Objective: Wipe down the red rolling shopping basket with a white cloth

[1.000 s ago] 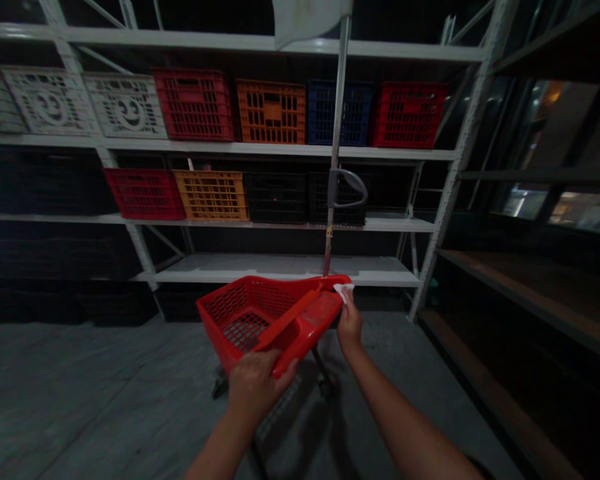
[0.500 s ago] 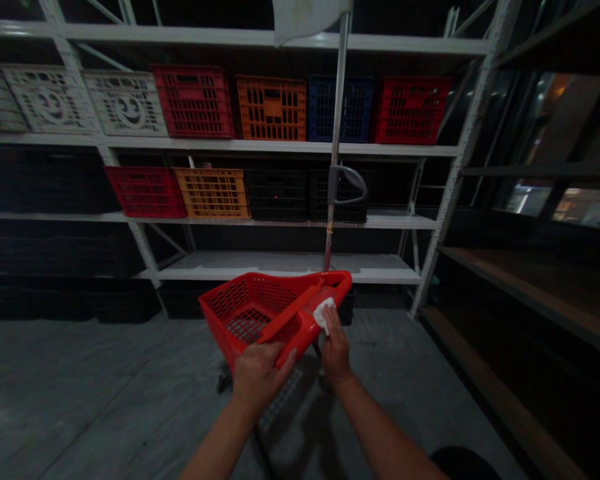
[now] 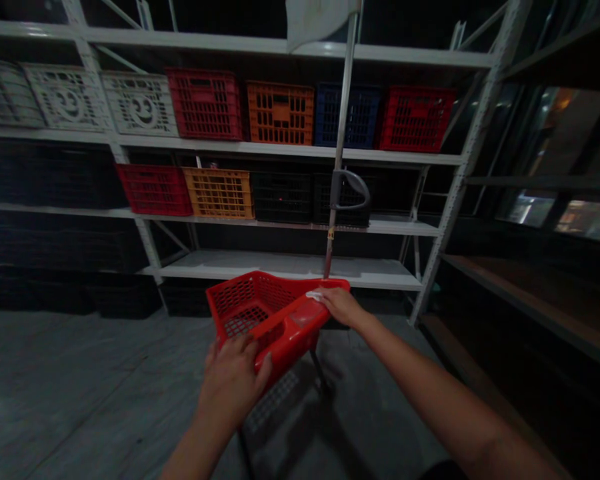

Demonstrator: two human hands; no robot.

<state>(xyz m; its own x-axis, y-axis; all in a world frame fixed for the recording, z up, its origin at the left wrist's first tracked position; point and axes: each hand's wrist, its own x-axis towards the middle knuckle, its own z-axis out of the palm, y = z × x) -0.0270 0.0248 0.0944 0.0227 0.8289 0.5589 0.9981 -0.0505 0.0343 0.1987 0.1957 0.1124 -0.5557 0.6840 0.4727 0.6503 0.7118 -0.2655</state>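
A red plastic shopping cart (image 3: 300,327) with a perforated basket stands in front of me, its handle end angled toward me. My left hand (image 3: 235,370) rests over the near left corner of the handle end, fingers across the rim and thumb on my side. At the opposite end of the handle, my right hand (image 3: 341,305) presses a white cloth (image 3: 314,295) against the red surface. Most of that cloth is covered by the fingers, so I cannot tell whether it is fabric or tissue.
A grey metal pole (image 3: 341,133) with a looped grey handle (image 3: 353,190) rises from the cart's far end. Behind, a white shelving rack (image 3: 280,152) bears plastic crates, among them an orange crate (image 3: 280,113). Brown shelves (image 3: 520,287) stand on the right.
My right hand has slid the cloth up and slightly left along the handle panel toward its inner edge. My left hand has shifted left along the rim. The view has tilted a little.
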